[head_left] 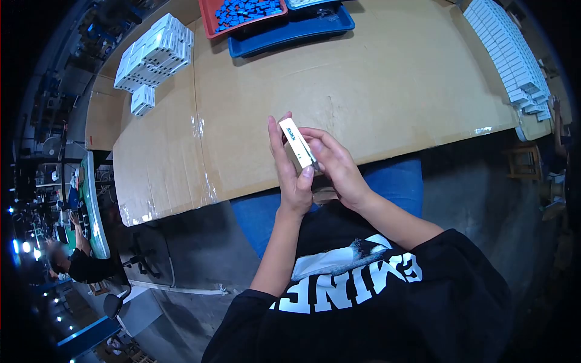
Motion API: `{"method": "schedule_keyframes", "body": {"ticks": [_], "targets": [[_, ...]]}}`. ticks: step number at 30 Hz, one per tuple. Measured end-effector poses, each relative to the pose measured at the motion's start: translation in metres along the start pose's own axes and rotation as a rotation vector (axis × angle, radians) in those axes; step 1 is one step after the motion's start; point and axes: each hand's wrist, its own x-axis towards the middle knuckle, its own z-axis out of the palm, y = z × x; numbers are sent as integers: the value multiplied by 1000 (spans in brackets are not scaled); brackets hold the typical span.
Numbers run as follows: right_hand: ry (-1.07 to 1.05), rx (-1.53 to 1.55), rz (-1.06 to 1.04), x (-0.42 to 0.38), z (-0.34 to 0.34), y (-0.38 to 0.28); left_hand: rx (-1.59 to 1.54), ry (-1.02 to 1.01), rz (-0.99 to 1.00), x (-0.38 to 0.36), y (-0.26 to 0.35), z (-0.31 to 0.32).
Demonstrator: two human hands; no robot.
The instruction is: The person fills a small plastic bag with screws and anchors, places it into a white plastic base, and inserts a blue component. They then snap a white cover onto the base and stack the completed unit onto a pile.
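Observation:
A small narrow white box (295, 140) with dark lettering on its side is held up between my two hands, close over the table's near edge. My left hand (290, 178) grips it from the left, with the thumb at its lower end and the fingers stretched along its far side. From the right, my right hand (340, 166) closes on the box with bent fingers. Part of the box's right side is hidden behind those fingers.
Stacked white boxes (154, 51) stand at the table's back left, with a smaller stack (143, 100) before them. A red tray (209, 21) of blue pieces and a blue tray (290, 42) sit at the back. Rows of white boxes (505, 51) line the right. Another person (88, 263) works far left.

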Motion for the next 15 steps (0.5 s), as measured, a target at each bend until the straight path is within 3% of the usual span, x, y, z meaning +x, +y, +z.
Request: {"method": "schedule_keyframes", "body": {"ticks": [3, 7, 10, 15], "targets": [[-3, -46, 23, -5, 7, -5, 63, -6, 67, -1, -2, 4], [-26, 26, -47, -3, 12, 4, 123, 182, 102, -4, -7, 9], [-52, 13, -105, -5, 16, 10, 290, 284, 246, -4, -12, 6], [-105, -1, -139, -10, 18, 12, 281, 311, 309, -6, -12, 2]]}}
